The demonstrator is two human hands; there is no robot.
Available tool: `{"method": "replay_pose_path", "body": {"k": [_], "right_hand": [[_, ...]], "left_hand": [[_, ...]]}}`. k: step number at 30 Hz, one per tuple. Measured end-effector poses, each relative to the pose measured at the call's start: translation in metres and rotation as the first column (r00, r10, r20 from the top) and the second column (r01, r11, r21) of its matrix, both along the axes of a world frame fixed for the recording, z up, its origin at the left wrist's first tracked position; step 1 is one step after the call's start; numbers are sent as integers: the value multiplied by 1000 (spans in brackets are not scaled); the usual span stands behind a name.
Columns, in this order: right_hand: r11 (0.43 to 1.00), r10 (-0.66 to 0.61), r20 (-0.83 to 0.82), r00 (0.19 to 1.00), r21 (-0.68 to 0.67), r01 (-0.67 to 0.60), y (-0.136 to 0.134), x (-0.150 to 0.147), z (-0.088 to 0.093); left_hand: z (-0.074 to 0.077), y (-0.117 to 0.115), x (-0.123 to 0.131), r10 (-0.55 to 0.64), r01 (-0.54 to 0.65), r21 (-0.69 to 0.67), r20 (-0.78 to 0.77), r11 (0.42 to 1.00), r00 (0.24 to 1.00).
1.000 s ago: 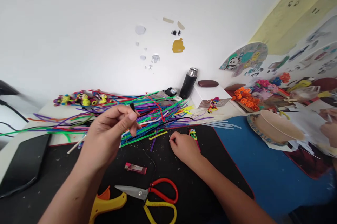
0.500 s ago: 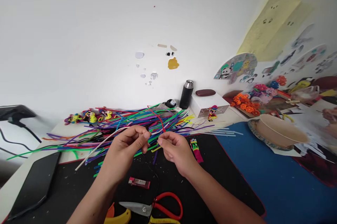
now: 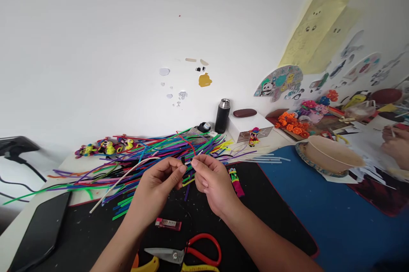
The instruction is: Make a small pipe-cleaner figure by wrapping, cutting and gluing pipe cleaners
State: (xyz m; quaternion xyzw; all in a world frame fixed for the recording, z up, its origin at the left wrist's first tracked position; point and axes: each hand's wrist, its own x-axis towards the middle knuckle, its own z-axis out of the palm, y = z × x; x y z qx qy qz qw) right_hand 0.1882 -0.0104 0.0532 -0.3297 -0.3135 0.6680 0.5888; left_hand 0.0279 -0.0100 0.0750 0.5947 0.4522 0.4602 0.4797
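Note:
My left hand (image 3: 162, 178) is pinched at the middle of the view, its thumb and index finger on a small dark piece (image 3: 183, 160) with white on it. Close beside it on the right, my right hand (image 3: 209, 178) pinches the white part of the same small piece. A long white pipe cleaner (image 3: 123, 180) runs from behind my left hand down to the left. Behind both hands spreads a pile of coloured pipe cleaners (image 3: 128, 170). A small green and magenta figure (image 3: 236, 182) lies right of my right hand.
On the black mat (image 3: 255, 229) lie a pink lighter (image 3: 168, 224) and red-handled scissors (image 3: 204, 248). Behind stand a black bottle (image 3: 223, 116) and a white box (image 3: 238, 129). A bowl (image 3: 334, 155) sits on the right; another person's hand (image 3: 396, 144) shows at the right edge.
My hands have come closer together, and the dark piece now shows between them. The view has shifted a little, bringing another person's hand into sight at the right.

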Motion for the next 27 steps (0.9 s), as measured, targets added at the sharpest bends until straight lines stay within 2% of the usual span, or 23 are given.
{"method": "replay_pose_path", "body": {"k": [9,27], "right_hand": [[999,-40,5,999,22,40,-1,-1,2],[997,-55,24,998,49,54,-2,-4,3]], "left_hand": [[-5,-3,1,12,-10,27,-90,1000,996],[-5,-2,3,-6,10,31,-129,999,992]]}}
